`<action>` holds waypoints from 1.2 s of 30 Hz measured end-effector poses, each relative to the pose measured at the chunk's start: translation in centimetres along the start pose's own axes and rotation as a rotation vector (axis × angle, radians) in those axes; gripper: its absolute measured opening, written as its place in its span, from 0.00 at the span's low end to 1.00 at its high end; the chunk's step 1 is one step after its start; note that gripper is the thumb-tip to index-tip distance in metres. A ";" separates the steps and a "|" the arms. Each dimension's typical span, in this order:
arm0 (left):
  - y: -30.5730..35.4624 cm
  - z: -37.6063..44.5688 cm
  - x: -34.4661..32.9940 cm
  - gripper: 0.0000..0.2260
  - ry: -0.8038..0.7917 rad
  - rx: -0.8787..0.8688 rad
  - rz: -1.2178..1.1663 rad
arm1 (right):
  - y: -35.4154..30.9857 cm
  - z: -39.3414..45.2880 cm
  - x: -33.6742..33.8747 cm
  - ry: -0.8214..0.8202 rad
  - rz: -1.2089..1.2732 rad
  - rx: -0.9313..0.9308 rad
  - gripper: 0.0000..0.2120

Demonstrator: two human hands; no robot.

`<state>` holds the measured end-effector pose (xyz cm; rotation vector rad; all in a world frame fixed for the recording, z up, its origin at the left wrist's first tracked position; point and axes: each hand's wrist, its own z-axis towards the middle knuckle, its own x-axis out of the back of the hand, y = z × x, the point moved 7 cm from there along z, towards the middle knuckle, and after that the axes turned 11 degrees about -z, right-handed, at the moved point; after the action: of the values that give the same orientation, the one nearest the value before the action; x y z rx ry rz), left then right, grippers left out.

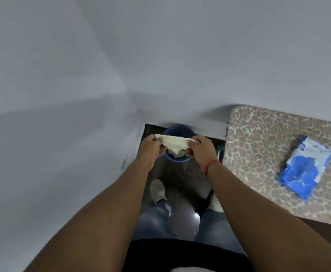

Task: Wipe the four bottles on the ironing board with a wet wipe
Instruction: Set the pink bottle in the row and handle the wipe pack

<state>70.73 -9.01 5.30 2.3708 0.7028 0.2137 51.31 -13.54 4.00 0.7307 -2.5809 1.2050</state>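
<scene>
A white wet wipe [38,143] is stretched between my two hands above a blue bin [177,157] on the floor. My left hand [151,147] pinches its left end and my right hand [199,149] pinches its right end. The middle of the wipe sags toward the bin's opening. A blue and white wet-wipe pack [304,168] lies on the leopard-print ironing board [259,154] to my right. No bottles are in view.
Grey walls meet in a corner right behind the bin. My two feet stand on the dark floor [182,177] below the bin. The ironing board's near edge runs along the right of the floor gap.
</scene>
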 end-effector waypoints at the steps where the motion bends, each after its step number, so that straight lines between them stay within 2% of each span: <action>1: 0.4 0.7 0.6 0.05 0.000 0.006 0.004 | 0.0 0.2 -1.0 0.003 0.047 -0.036 0.06; 5: 0.3 2.8 1.5 0.05 -0.007 0.035 0.103 | 0.3 0.4 -2.9 0.067 0.167 -0.117 0.06; 7: -0.2 4.0 1.1 0.05 -0.027 0.039 0.148 | 0.9 0.7 -3.9 0.048 0.241 -0.153 0.03; 9: -0.7 5.2 0.7 0.06 -0.053 0.031 0.216 | 1.3 1.4 -4.9 0.001 0.317 -0.172 0.05; 12: -1.7 8.4 0.5 0.07 -0.029 0.002 0.300 | 3.1 4.2 -5.6 0.065 0.210 -0.193 0.04; 18: -7.7 19.7 0.1 0.03 -0.023 0.000 0.497 | 11.5 13.4 -8.9 0.184 0.169 -0.356 0.06; 24: -16.0 32.4 -1.1 0.03 -0.044 -0.042 0.690 | 20.8 23.6 -13.2 0.269 0.155 -0.436 0.07; 27: -18.6 36.9 -2.3 0.11 -0.063 -0.098 0.783 | 23.5 27.7 -14.8 0.270 0.105 -0.438 0.07; 30: -20.8 39.5 -2.8 0.16 -0.117 -0.103 0.859 | 24.5 30.4 -16.0 0.234 -0.003 -0.413 0.16; 33: -22.3 39.8 -2.6 0.22 -0.190 -0.179 1.112 | 24.2 30.6 -17.0 0.163 -0.148 -0.363 0.25; 36: -21.8 37.6 -1.9 0.29 -0.213 -0.219 1.358 | 23.1 29.0 -17.9 0.046 -0.265 -0.315 0.27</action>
<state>71.77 -16.29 -37.55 2.2040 -1.0531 0.5363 55.55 -16.79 -36.88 0.9228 -2.4557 0.7083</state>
